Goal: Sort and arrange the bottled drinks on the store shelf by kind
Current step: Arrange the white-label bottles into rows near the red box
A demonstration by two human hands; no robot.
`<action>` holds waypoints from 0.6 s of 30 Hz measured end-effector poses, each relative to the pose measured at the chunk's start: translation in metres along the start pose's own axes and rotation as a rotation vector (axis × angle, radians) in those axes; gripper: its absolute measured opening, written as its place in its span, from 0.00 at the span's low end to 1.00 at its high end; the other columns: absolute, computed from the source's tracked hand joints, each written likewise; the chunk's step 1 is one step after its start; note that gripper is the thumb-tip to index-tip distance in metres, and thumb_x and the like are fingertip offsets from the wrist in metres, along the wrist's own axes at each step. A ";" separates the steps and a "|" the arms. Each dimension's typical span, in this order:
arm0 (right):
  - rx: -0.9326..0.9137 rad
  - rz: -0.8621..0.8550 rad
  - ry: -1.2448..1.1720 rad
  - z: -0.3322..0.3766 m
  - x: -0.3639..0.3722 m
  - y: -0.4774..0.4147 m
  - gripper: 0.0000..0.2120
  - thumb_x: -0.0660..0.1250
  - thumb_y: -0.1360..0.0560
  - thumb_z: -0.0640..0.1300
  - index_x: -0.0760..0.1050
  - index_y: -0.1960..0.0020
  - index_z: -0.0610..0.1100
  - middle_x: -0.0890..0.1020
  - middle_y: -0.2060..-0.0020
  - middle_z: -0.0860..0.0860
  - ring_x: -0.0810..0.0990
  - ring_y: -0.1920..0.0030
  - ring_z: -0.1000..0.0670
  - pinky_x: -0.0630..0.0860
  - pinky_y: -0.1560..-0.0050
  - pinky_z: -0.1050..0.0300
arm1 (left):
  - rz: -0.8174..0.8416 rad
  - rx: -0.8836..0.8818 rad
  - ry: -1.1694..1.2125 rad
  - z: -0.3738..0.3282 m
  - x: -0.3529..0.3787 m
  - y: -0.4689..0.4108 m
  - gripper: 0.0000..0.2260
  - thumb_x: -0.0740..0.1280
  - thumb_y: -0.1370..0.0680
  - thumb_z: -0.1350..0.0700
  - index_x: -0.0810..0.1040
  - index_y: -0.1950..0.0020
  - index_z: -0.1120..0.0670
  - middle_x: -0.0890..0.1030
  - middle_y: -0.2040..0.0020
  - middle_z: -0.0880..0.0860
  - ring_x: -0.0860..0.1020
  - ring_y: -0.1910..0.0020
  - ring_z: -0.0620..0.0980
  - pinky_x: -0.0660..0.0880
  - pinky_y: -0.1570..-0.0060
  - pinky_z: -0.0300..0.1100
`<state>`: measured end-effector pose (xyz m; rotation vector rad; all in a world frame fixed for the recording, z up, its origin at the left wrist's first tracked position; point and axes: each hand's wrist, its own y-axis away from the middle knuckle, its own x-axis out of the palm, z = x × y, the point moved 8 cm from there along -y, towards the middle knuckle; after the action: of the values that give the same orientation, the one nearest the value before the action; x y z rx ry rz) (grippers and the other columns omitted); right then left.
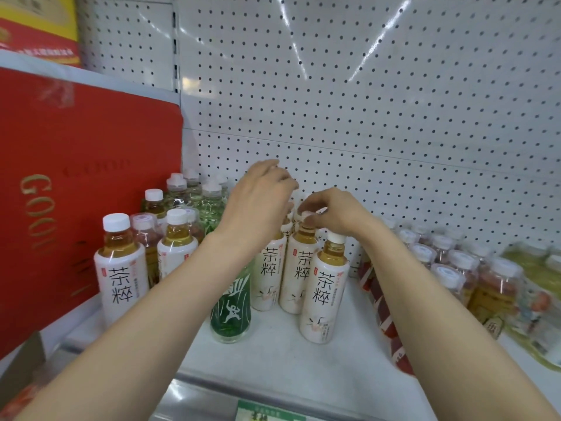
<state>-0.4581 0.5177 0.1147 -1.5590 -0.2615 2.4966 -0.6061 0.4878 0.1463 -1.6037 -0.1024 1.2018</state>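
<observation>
Nearest the lens: two bare forearms reaching over the shelf edge point(273, 381) toward the bottles. Far left, a red gift box point(76, 183) standing against the white tea bottles point(121, 268), with clear green-tinted bottles point(209, 202) behind them. Next rightward, a green-labelled bottle point(232, 305) upright near the front, partly hidden by the left forearm. Left hand point(258, 202) arched over the caps of the middle tea row, fingers curled downward; whether gripping a cap or only touching cannot be told. Right hand point(331, 211) just beside, fingertips pinched on a white cap point(305, 214) of a tea bottle point(299, 268) in that row. One more tea bottle point(323, 290) in front, touching its neighbour. Far right, shrink-wrapped packs of bottles point(455, 268) lying near the pegboard wall point(364, 101).

Probably full, so fairly heavy; smooth plastic sleeves likely slippery, bodies slightly squeezable. Best taken around the shoulder or neck, not by the cap alone.
</observation>
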 end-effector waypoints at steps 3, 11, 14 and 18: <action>0.028 -0.042 -0.083 0.003 -0.006 0.021 0.19 0.71 0.25 0.53 0.76 0.35 0.52 0.80 0.43 0.52 0.79 0.47 0.51 0.76 0.50 0.55 | -0.044 -0.252 0.262 0.033 -0.010 0.035 0.26 0.69 0.23 0.51 0.68 0.26 0.52 0.69 0.27 0.51 0.63 0.26 0.51 0.59 0.29 0.45; 0.122 -0.176 0.004 -0.012 -0.002 0.082 0.14 0.73 0.29 0.49 0.78 0.43 0.52 0.83 0.51 0.50 0.80 0.53 0.50 0.75 0.55 0.56 | 0.167 -0.558 0.566 0.069 0.027 0.093 0.30 0.62 0.25 0.35 0.69 0.29 0.52 0.79 0.38 0.51 0.77 0.39 0.55 0.75 0.41 0.56; 0.112 -0.227 0.017 0.000 0.007 0.077 0.16 0.74 0.29 0.49 0.79 0.42 0.52 0.84 0.52 0.50 0.81 0.50 0.47 0.77 0.47 0.51 | 0.179 -0.515 0.534 0.069 0.023 0.095 0.27 0.62 0.22 0.38 0.70 0.30 0.55 0.80 0.41 0.51 0.78 0.43 0.52 0.77 0.46 0.50; 0.053 -0.286 0.017 0.022 0.023 0.064 0.16 0.73 0.28 0.51 0.79 0.41 0.53 0.83 0.52 0.50 0.80 0.49 0.46 0.74 0.50 0.53 | 0.173 -0.451 0.581 0.064 0.010 0.099 0.18 0.64 0.22 0.42 0.74 0.37 0.51 0.78 0.49 0.44 0.77 0.51 0.46 0.69 0.58 0.39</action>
<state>-0.4917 0.4602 0.0883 -1.4111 -0.3832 2.2515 -0.6961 0.4964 0.0690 -2.3430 0.1530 0.8255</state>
